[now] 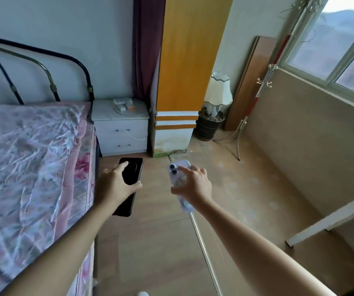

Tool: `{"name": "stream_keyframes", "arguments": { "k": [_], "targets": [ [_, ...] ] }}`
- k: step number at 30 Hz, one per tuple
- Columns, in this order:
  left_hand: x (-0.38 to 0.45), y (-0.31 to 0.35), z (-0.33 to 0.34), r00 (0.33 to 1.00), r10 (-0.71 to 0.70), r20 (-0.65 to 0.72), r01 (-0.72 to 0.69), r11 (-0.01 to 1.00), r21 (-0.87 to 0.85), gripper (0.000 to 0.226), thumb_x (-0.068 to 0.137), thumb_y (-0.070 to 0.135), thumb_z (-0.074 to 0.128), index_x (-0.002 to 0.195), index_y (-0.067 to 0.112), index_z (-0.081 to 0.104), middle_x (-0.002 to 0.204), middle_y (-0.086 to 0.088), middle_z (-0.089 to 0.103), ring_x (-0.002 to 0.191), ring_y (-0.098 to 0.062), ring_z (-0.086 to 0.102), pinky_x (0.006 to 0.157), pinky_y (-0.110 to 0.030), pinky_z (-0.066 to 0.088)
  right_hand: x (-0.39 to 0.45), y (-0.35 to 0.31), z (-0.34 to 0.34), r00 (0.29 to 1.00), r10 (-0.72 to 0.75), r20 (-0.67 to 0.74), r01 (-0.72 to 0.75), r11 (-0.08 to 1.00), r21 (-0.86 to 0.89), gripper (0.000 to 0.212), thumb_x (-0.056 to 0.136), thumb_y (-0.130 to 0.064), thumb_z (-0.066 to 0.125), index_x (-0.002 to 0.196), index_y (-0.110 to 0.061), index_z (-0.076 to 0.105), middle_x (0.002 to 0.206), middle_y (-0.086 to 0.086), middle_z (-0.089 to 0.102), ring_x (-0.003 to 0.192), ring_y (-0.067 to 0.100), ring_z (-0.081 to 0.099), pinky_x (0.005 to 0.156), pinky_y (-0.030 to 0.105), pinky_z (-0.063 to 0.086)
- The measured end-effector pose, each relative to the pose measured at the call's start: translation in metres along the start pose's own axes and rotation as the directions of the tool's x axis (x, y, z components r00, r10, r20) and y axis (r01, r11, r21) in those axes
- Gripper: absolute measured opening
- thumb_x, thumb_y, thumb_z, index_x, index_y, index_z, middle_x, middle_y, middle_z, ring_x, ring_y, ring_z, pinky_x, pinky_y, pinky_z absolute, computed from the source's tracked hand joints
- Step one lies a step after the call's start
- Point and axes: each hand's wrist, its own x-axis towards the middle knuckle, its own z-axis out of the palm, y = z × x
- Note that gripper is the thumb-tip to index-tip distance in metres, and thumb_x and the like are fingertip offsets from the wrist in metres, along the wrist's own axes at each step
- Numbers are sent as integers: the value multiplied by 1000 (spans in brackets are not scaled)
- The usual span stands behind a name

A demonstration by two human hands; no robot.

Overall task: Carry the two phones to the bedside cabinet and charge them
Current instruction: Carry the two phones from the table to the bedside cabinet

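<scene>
Gripping the black phone (pixel 131 178) in the left hand (pixel 116 184) and the lilac phone (pixel 180 180) in the right hand (pixel 195 184), either may slip, because the fingers hold only the edges.

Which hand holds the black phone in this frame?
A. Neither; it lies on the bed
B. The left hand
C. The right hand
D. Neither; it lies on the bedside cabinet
B: the left hand has its grip around the black phone, while the right hand holds the pale lilac phone.
</scene>
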Motion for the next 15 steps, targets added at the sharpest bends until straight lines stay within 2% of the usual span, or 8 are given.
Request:
{"name": "stream_keyframes", "arguments": {
  "k": [8, 15],
  "targets": [
    [114, -5, -6, 997, -8, -75, 9, 1000, 13, 78, 60, 40, 81, 131, 16, 56, 121, -10, 67, 111, -32, 60, 85, -38, 51, 117, -34, 5, 998, -64, 0, 64, 997, 37, 75, 62, -44, 73, 132, -39, 47, 132, 1, 51, 115, 23, 42, 75, 31, 43],
    [197, -2, 4, 991, -18, -135, 21, 1000, 23, 77, 61, 38, 79, 131, 17, 55, 117, -10, 69, 104, -35, 62, 78, -38, 52, 218, -43, 14, 990, -133, 35, 133, 991, 6, 73, 64, -44, 73, 132, -38, 47, 127, 0, 54, 113, 24, 43, 70, 28, 39]
  ]
}}
